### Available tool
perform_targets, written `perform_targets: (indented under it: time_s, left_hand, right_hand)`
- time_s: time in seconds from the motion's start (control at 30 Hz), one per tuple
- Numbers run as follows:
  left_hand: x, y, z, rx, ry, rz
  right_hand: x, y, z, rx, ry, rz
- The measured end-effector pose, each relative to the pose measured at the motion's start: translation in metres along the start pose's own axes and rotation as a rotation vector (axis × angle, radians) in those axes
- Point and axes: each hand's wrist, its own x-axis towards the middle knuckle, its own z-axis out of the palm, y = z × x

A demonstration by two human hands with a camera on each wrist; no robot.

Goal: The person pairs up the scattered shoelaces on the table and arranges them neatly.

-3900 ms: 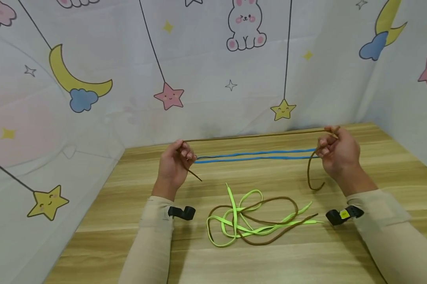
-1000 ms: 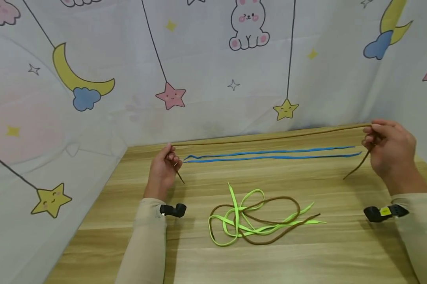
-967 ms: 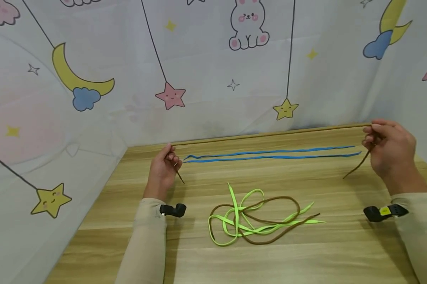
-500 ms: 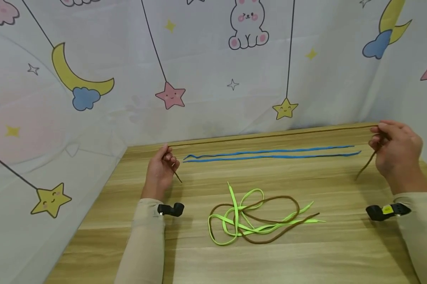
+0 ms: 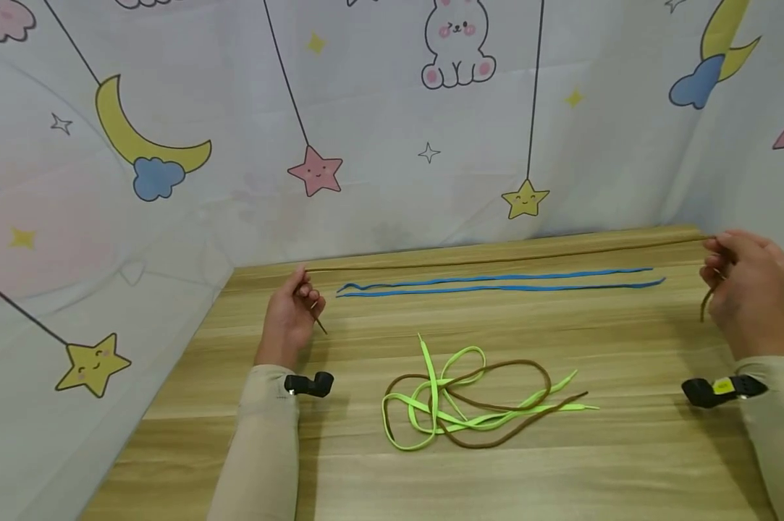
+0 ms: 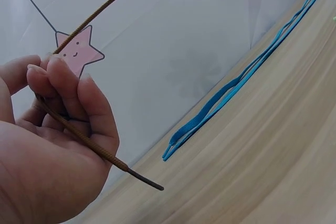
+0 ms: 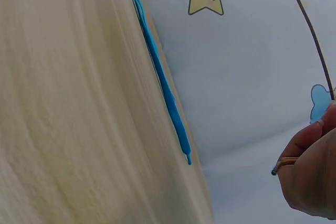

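Note:
A brown shoelace (image 5: pixel 502 259) stretches nearly straight above the table between both hands. My left hand (image 5: pixel 290 315) pinches it near one end, and its dark tip (image 6: pixel 144 179) hangs below the palm in the left wrist view. At the far right, my right hand (image 5: pixel 753 289) pinches the other end, with a short tail below the fingers. Two blue shoelaces (image 5: pixel 496 288) lie side by side across the table, just nearer than the stretched lace. Closer in lies a loose tangle of a green shoelace (image 5: pixel 431 383) and a second brown shoelace (image 5: pixel 496 445).
The wooden table (image 5: pixel 392 485) ends at a white cloth backdrop (image 5: pixel 378 202) printed with stars and moons. More cloth rises along the left and right sides. Each wrist wears a small black camera.
Both hands have spread apart along the brown lace, the right hand moving far to the right. The tail under it has grown shorter. In the last half second the right hand has dipped slightly.

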Motion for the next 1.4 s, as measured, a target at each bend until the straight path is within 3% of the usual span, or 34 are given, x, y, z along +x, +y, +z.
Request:
perform_targets:
  time_s: [0.4,0.83,1.1,1.23,1.4]
  left_hand:
    - [0.002,0.0,-0.006,0.019,-0.007,-0.01]
    - [0.003,0.002,-0.01,0.04,0.074,-0.046]
    - [0.006,0.002,-0.014,0.124,0.146,-0.054]
    - [0.005,0.003,-0.014,0.211,0.195,-0.042]
    - [0.004,0.003,-0.016,0.291,0.21,-0.039]
  right_hand:
    - [0.007,0.0,-0.013,-0.022,0.068,0.062]
    - [0.013,-0.002,-0.019,-0.022,0.111,0.148]
    - [0.017,-0.002,-0.023,-0.038,0.112,0.169]
    - [0.019,-0.002,-0.026,-0.04,0.105,0.174]
    - [0.021,-0.003,-0.028,-0.055,0.13,0.179]
